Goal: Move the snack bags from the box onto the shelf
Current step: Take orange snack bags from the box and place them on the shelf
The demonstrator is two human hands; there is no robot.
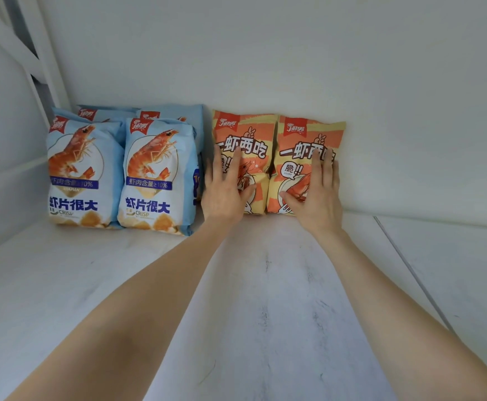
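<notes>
Forearms (155,299) nearest, reaching across the shelf (265,299) — left hand (224,195) flat on the left orange bag (246,131), right hand (316,198) flat on the right orange bag (308,134), fingers straight, gripping nothing. Both upright against the back wall (265,68), beside blue bags (80,169). Likely settling them; next — let go, back to the unseen box.

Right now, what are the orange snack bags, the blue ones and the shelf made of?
Orange snack bags: thin plastic film, probably, with a soft matte print; they crease and puff. Blue snack bags: likely the same film, slightly glossy, wrinkled at the seams. Shelf: a hard, smooth white board with faint grey marbling; laminate or painted wood, I cannot tell which.
</notes>
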